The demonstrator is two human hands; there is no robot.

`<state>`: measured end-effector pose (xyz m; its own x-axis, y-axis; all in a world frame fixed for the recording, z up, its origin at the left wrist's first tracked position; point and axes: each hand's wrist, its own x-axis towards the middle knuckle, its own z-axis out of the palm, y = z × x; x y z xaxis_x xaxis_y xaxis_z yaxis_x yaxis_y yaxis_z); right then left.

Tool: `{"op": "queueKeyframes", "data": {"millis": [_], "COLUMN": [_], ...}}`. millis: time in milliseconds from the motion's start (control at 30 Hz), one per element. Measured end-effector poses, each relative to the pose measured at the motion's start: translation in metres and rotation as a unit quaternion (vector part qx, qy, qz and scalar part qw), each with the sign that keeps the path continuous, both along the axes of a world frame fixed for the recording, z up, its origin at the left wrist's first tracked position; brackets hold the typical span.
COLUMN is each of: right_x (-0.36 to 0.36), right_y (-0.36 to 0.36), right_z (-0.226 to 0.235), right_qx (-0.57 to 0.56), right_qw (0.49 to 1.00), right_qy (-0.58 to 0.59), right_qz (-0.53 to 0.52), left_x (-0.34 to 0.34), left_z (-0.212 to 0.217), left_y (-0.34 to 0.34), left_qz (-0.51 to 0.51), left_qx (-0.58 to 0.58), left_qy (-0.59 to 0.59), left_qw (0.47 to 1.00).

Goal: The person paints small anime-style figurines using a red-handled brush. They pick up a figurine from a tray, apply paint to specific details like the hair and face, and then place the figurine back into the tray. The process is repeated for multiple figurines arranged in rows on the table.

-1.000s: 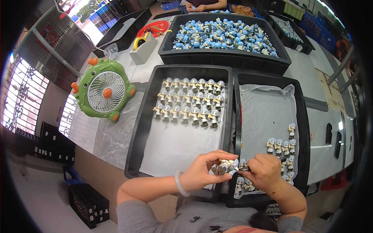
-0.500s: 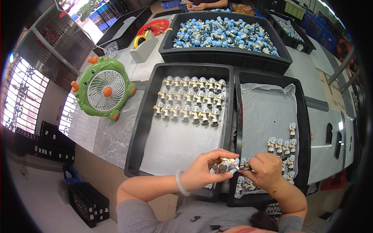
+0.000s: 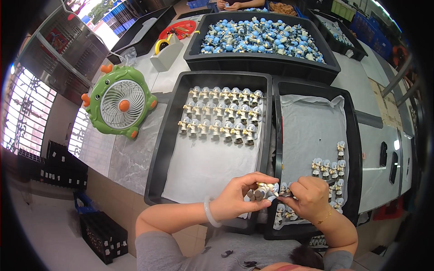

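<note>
I see my left hand point(image 3: 237, 198) pinching a small figurine point(image 3: 262, 191) above the seam between the two black trays point(image 3: 156, 153), while my right hand point(image 3: 309, 198) closes its grip on a thin tool I cannot identify. A slip could drop it onto the standing figurines point(image 3: 327, 168), toppling them.

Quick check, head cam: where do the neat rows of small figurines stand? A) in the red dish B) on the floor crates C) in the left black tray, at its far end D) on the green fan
C: three tidy rows of figurines stand at the far end of the left black tray, on its white liner; the left hand holds one more figurine nearer the person.
</note>
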<state>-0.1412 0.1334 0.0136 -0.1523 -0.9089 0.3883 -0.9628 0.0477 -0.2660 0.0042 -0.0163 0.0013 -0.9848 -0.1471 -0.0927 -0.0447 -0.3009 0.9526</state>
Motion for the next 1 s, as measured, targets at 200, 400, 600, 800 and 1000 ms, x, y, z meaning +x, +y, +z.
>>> {"op": "queueKeyframes", "data": {"millis": [200,400,600,800,1000], "right_x": [-0.003,-0.007,-0.009,-0.008,-0.007], "right_y": [-0.001,0.001,0.004,0.002,0.001], "right_z": [0.000,0.001,-0.001,-0.004,-0.005], "right_qx": [-0.007,-0.024,-0.024,-0.020,-0.003], "right_qw": [1.000,1.000,0.999,0.999,0.999], "right_qy": [0.011,0.004,-0.019,-0.022,-0.031], "right_qz": [-0.007,0.010,0.029,0.029,0.031], "left_x": [-0.002,-0.003,-0.002,-0.003,-0.003], "left_z": [-0.002,-0.009,-0.008,-0.011,-0.011], "left_y": [-0.002,-0.002,-0.002,-0.004,-0.004], "left_qz": [0.002,0.020,0.024,0.014,0.006], "left_qx": [-0.021,-0.052,-0.053,-0.067,-0.083], "left_qy": [0.038,0.091,0.080,0.087,0.080], "left_qw": [0.999,0.994,0.995,0.994,0.993]}}
